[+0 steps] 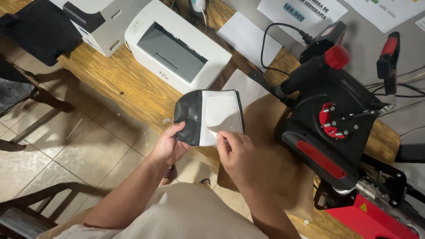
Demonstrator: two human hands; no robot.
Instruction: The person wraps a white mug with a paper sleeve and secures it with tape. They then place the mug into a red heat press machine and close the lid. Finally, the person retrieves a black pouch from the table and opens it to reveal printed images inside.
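Wooden tabletop (119,84) runs diagonally above a tiled floor (84,155), carrying a white printer (177,46) and a black-and-red heat press (336,119). Brown paper (270,146) lies draped over the table's near edge beside the press. I see my left hand (168,146) closed around the lower left edge of a black fabric piece (190,115), thumb on top. A white sheet (221,115) lies on that fabric, held in the air just in front of the printer. My right hand (237,155) pinches the sheet's bottom edge between thumb and fingertips.
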